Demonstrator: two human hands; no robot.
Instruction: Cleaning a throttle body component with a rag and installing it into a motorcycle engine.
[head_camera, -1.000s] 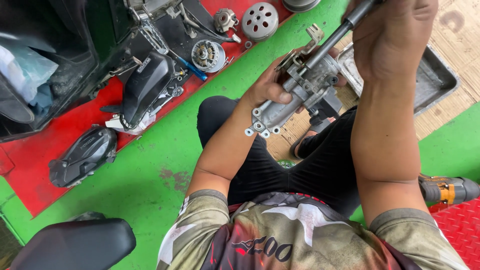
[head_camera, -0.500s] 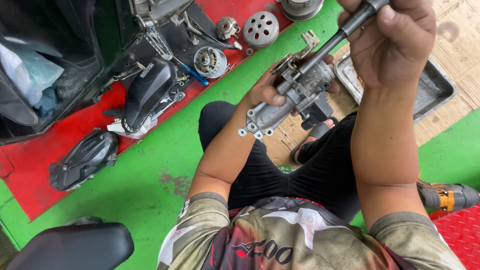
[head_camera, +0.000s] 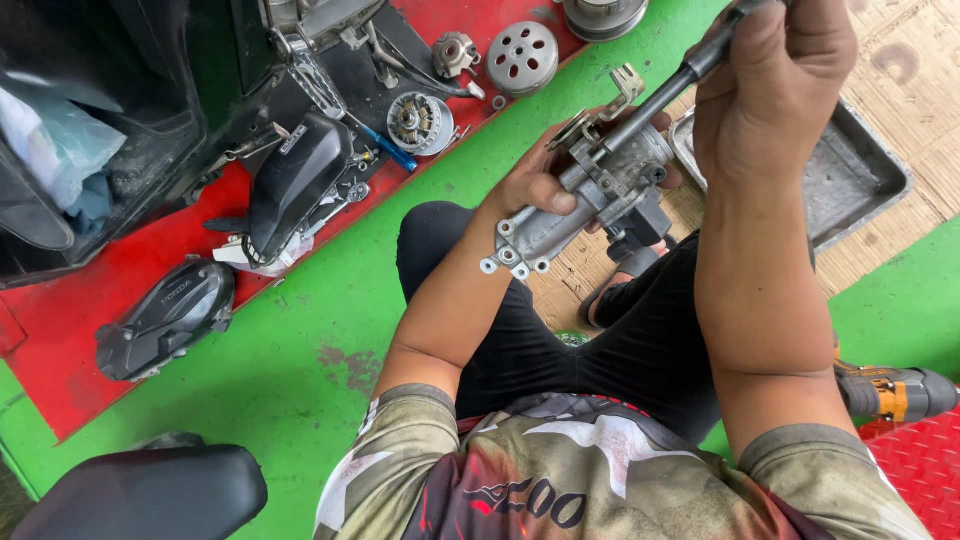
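The left hand (head_camera: 535, 180) is clasping a grey metal carburettor body (head_camera: 590, 200) above the lap; the right hand (head_camera: 775, 90) is gripping a long dark driver (head_camera: 665, 90) seated in it; keeping the shaft square should be helping, I judge, against slipping.

Small white label (head_camera: 293, 139) on black plastic cover (head_camera: 295, 180), upper left of middle. Small pale mark (head_camera: 176, 292) on dark engine cover (head_camera: 165, 318), left side. No packages, signs, screens seen.
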